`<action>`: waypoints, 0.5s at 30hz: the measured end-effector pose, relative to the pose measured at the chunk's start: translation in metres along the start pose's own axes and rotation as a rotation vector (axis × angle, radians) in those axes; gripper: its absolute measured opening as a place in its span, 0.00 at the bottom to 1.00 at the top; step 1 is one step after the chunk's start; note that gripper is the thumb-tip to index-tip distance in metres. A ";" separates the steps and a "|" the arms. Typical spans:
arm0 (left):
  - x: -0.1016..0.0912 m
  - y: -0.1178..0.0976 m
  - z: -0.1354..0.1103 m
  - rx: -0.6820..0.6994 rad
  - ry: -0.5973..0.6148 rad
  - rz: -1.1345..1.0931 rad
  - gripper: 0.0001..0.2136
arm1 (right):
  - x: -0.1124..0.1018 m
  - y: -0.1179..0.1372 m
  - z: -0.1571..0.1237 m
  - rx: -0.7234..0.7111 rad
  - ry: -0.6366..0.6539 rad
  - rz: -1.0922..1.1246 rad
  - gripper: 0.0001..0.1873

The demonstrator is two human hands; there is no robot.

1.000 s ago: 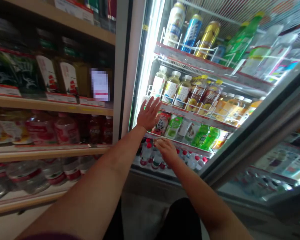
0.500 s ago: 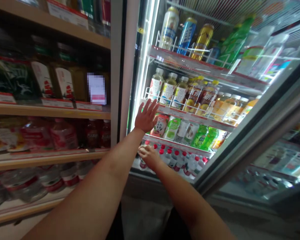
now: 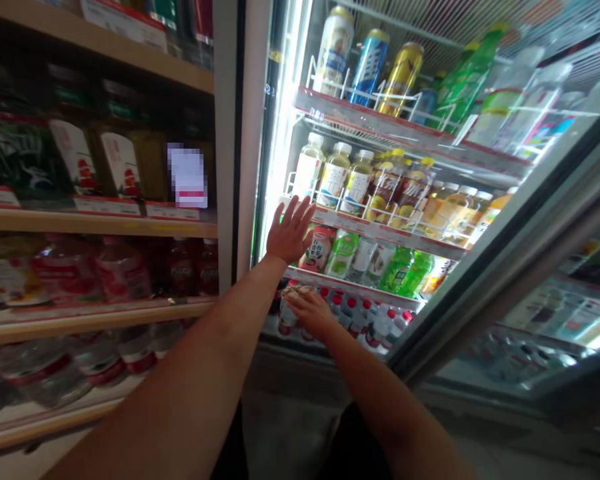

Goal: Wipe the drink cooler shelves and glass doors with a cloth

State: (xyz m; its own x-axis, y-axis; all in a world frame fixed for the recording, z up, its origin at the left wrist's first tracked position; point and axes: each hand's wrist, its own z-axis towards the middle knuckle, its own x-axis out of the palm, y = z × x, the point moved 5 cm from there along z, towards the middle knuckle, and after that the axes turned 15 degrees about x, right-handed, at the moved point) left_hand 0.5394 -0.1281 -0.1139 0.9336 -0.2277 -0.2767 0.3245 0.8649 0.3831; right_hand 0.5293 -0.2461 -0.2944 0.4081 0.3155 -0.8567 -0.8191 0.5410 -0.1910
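Note:
My left hand (image 3: pixel 290 232) is open, fingers spread, pressed near the left end of the cooler's middle shelf rail (image 3: pixel 380 233), beside a red-labelled bottle (image 3: pixel 319 248). Lower down, my right hand (image 3: pixel 307 308) reaches into the bottom shelf. Its fingers curl over the top of a red-capped water bottle (image 3: pixel 285 319) at the left end of a row of several such bottles (image 3: pixel 375 323). Green bottles (image 3: pixel 405 270) stand further right on the shelf above that row.
The cooler's glass door (image 3: pixel 510 267) stands open on the right. Upper cooler shelves hold pale tea bottles (image 3: pixel 333 177) and tall cans (image 3: pixel 370 63). To the left, wooden store shelves (image 3: pixel 95 223) carry red-labelled water bottles (image 3: pixel 120 273) and bagged goods.
My right hand slid left along the bottom row of bottles and now sits over the leftmost one. My left hand has stayed spread at the shelf rail. The view shifted slightly.

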 end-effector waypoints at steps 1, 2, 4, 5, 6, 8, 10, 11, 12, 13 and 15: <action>0.001 0.000 0.000 -0.008 0.007 -0.015 0.29 | -0.002 -0.005 -0.007 0.006 -0.010 0.002 0.22; 0.001 0.001 0.000 -0.013 0.011 -0.026 0.29 | -0.003 -0.011 -0.015 0.010 -0.018 0.004 0.21; 0.001 0.001 0.000 -0.014 0.015 -0.030 0.29 | -0.007 -0.021 -0.028 0.011 -0.033 0.009 0.18; 0.002 0.001 0.000 -0.015 0.016 -0.028 0.29 | -0.009 -0.026 -0.034 0.013 -0.041 0.011 0.17; 0.002 0.001 0.000 -0.016 0.014 -0.026 0.29 | -0.013 -0.031 -0.039 0.018 -0.053 0.013 0.18; 0.002 0.001 0.000 -0.017 0.003 -0.027 0.29 | -0.020 -0.042 -0.048 0.053 -0.094 0.014 0.20; 0.002 0.001 0.000 -0.009 -0.012 -0.024 0.29 | -0.027 -0.051 -0.058 0.105 -0.140 0.011 0.23; 0.002 0.001 0.000 -0.004 -0.019 -0.020 0.29 | -0.029 -0.055 -0.064 0.127 -0.160 0.009 0.23; 0.002 0.001 -0.001 0.000 -0.020 -0.015 0.30 | -0.031 -0.058 -0.070 0.142 -0.176 0.008 0.23; 0.003 0.001 -0.001 0.002 -0.015 -0.010 0.30 | -0.032 -0.060 -0.076 0.151 -0.187 0.007 0.23; 0.004 0.002 -0.001 0.001 0.000 -0.002 0.31 | -0.035 -0.065 -0.087 0.151 -0.202 0.009 0.22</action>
State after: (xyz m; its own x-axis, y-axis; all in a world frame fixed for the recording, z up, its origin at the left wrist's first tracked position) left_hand 0.5439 -0.1263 -0.1153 0.9331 -0.2291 -0.2772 0.3261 0.8639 0.3838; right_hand 0.5332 -0.3603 -0.2942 0.4856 0.4621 -0.7421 -0.7597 0.6430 -0.0968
